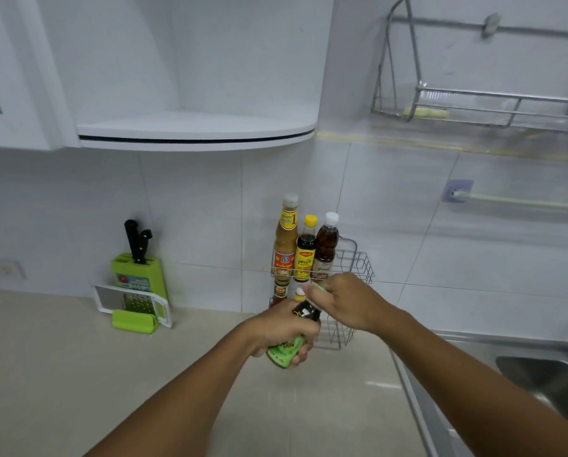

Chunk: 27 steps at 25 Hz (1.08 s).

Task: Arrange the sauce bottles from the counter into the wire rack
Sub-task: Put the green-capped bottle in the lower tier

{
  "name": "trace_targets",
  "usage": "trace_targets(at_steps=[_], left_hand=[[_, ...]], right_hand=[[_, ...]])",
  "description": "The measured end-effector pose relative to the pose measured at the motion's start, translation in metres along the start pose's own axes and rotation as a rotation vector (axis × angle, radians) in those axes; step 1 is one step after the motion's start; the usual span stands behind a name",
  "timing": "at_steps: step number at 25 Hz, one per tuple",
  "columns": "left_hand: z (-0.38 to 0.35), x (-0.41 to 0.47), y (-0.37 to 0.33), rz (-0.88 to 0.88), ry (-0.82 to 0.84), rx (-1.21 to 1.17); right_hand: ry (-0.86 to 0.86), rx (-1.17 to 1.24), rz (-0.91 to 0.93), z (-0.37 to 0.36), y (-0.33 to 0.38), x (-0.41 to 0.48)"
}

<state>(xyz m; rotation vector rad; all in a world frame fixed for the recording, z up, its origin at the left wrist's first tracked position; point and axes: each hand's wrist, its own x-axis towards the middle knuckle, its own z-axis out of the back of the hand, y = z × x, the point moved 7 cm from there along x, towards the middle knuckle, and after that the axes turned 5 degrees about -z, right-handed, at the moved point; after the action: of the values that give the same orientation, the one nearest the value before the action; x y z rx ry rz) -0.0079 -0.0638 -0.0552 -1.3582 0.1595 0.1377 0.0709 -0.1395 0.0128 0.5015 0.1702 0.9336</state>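
Observation:
A dark sauce bottle with a green label [294, 338] is tilted in front of the wire rack [361, 263], held above the counter. My left hand [279, 328] grips its body. My right hand [345, 300] is closed around its green-capped top. The rack's upper tier holds three upright bottles: a tall tan one [285, 239], a dark one with a yellow cap [305, 249] and a brown one with a white cap [326, 247]. On the lower tier stand a small red-labelled bottle [280, 291] and a tiny yellow-capped one [299, 294], partly hidden by my hands.
A green knife block with black-handled knives [137, 272] and a grater [137, 306] stand at the back left of the beige counter [78, 374]. A steel sink [546, 387] lies to the right. A rounded white shelf [197, 130] and a dish rack [474, 103] hang above.

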Motion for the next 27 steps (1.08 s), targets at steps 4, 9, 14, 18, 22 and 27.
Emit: trace_targets(at_steps=[4, 9, 14, 18, 22, 27], left_hand=[[0.019, 0.000, -0.024, -0.074, -0.570, 0.917], [-0.002, 0.006, -0.022, -0.027, -0.053, -0.031], [0.010, 0.007, -0.041, -0.167, -0.439, 0.541], [0.014, 0.002, -0.050, -0.208, -0.716, 0.929], [0.025, 0.027, -0.020, -0.108, -0.480, 0.419], [0.029, 0.061, 0.044, 0.113, -0.231, 0.240]], right_hand=[[-0.004, 0.105, -0.477, -0.002, -0.019, 0.000], [0.033, 0.101, 0.065, 0.019, 0.010, 0.003], [-0.175, 0.027, -0.062, 0.015, -0.004, 0.015], [-0.207, 0.067, -0.271, 0.008, -0.018, 0.024], [0.134, 0.598, -0.350, -0.015, -0.033, 0.021], [0.020, 0.479, -0.385, -0.035, -0.087, 0.030]])
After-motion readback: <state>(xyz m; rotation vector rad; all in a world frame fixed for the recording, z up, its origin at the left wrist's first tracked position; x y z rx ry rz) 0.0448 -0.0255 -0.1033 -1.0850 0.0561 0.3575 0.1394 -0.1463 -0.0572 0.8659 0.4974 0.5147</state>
